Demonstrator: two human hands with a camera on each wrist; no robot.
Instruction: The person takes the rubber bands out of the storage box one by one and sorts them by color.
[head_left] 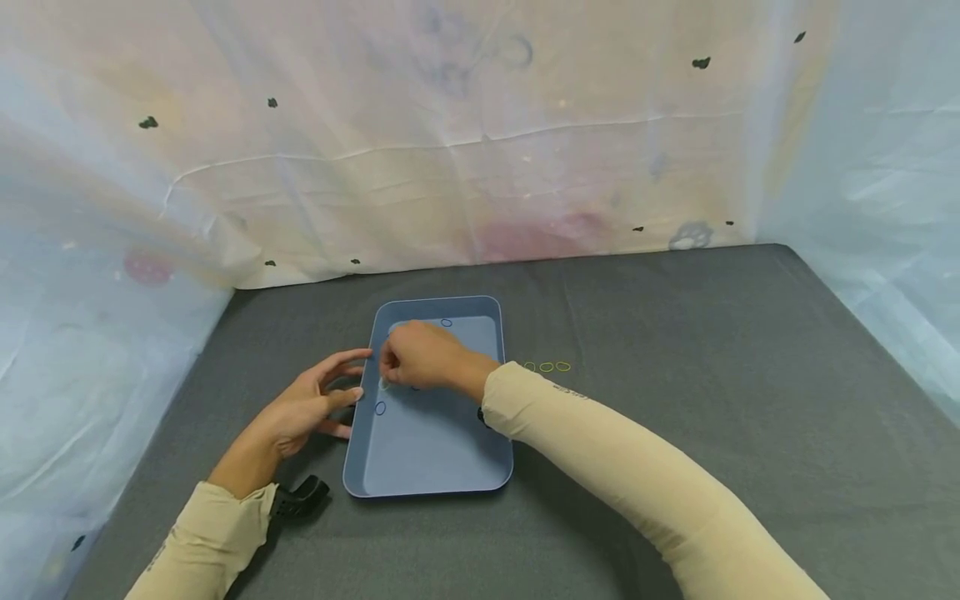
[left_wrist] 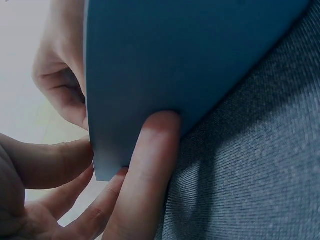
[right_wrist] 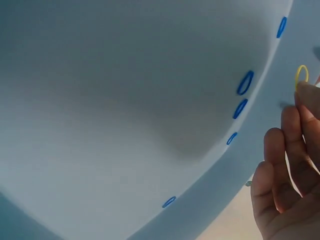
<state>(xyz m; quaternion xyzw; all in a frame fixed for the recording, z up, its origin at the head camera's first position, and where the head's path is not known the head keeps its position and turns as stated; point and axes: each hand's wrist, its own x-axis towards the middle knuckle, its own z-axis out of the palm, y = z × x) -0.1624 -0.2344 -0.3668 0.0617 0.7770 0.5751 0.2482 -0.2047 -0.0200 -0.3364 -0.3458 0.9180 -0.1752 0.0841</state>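
Observation:
My right hand [head_left: 423, 354] reaches into a shallow blue-grey tray [head_left: 431, 450]. Between thumb and fingertip it pinches a small yellow ring [right_wrist: 297, 76], a thin loop like a tiny rubber band, over the tray's side in the right wrist view. Several small blue rings [right_wrist: 239, 85] lie scattered on the tray floor near that wall; one blue ring [head_left: 377, 408] shows below the right hand in the head view. My left hand [head_left: 300, 408] touches the tray's left wall from outside, fingers spread; one fingertip [left_wrist: 162, 122] presses that wall in the left wrist view.
Right of the tray, yellow rings [head_left: 563, 362] lie in a row on the dark grey cloth-covered table [head_left: 675, 358], close to my right sleeve. A patterned pale sheet [head_left: 465, 183] hangs behind the table, with pale sheeting at both sides.

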